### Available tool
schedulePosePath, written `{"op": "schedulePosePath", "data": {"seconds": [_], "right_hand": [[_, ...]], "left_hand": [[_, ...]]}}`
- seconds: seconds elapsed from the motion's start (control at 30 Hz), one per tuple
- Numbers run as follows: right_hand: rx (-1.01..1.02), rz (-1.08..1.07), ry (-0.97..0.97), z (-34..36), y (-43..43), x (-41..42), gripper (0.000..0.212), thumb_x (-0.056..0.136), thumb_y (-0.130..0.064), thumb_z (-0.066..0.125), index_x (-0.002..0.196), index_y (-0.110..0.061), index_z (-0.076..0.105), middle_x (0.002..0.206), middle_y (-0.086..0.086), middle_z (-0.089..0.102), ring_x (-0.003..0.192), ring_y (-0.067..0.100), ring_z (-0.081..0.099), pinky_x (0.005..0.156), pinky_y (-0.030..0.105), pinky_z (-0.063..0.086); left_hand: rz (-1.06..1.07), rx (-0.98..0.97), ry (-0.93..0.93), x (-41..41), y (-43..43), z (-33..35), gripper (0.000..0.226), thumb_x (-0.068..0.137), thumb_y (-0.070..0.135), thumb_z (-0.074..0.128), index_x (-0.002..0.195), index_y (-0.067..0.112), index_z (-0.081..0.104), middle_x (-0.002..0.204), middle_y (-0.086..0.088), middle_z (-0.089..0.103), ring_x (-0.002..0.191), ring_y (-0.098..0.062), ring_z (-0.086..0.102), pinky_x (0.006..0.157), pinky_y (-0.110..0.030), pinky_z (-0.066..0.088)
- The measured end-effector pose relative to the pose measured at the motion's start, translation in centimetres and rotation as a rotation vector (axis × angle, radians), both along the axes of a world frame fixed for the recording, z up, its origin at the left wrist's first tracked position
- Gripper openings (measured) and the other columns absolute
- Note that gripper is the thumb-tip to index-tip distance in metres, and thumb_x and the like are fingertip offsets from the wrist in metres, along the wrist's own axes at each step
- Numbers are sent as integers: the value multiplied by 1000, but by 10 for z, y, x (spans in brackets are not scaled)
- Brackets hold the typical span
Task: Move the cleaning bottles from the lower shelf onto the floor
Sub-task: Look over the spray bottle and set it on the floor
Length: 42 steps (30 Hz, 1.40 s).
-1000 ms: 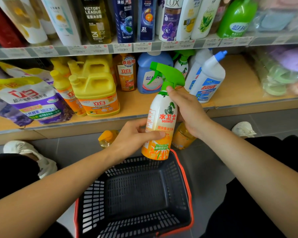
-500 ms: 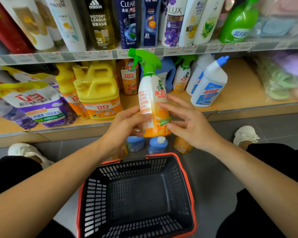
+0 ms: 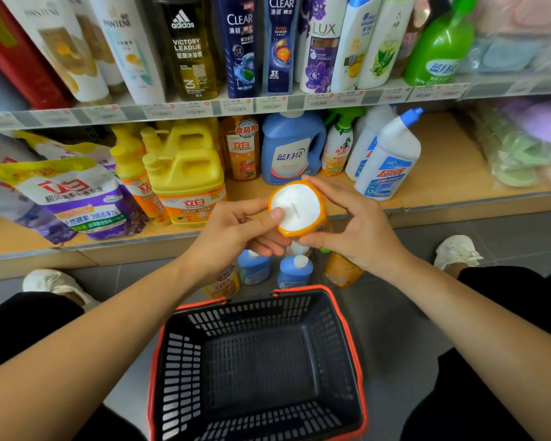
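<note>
- Head view: the spray bottle (image 3: 296,211) is tipped with its white base toward the camera. It is held in the air just beyond the far rim of the basket (image 3: 299,289), above the floor bottles (image 3: 295,270) standing there.
- The left hand (image 3: 236,233) pinches the base edge, thumb on top and fingers curled beneath. The right hand (image 3: 360,224) grasps the opposite side between fingers and thumb.
- Best done by turning it upright first, then lowering it into a gap beyond the basket, clear of its neighbours. Release only once the base sits flat.
</note>
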State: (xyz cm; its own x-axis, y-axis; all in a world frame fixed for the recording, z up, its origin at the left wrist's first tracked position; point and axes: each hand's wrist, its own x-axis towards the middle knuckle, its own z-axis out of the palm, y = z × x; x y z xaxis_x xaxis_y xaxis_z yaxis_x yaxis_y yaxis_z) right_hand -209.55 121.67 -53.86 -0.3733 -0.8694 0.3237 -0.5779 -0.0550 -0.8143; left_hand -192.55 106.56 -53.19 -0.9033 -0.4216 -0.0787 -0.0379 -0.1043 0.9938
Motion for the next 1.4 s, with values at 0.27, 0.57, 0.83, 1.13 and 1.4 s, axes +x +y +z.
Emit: {"op": "schedulePosePath", "data": {"seconds": [0.27,0.57,0.83,1.13,1.4], "right_hand": [[37,60,-325,-2,-1,3,79,68,-16,89,137,-11,52,128,6,65,121,24,62,102,47,52],[102,33,-164,-3,1,11,81,62,-28,95,133,-28,57,124,-9,66,117,16,63,99,41,54],[80,26,-200,1,-1,17,74,66,-21,93,129,-31,57,123,-6,68,116,15,64,99,43,54],[51,27,-263,0,-1,14,74,66,-13,93,131,-22,58,120,-1,70,114,15,66,100,42,53],[72,24,-273,0,0,12,74,64,-21,93,128,-29,58,118,-9,70,113,11,66,97,34,55]], "left_hand": [[71,-208,38,-4,-1,2,17,87,34,66,79,33,81,63,-3,62,61,-12,51,58,-26,42],[198,-374,9,-9,0,-2,23,81,20,84,100,14,72,90,5,72,81,-8,62,70,-20,50],[195,-674,106,-1,9,-4,25,96,14,68,120,12,72,112,-6,66,99,-14,64,77,-20,50],[-85,-965,175,13,18,5,35,98,9,60,132,9,65,156,-11,43,146,-27,37,117,-43,33],[-57,-968,215,19,9,3,29,93,-3,66,120,6,73,129,-4,69,136,-24,53,110,-45,46]]}}
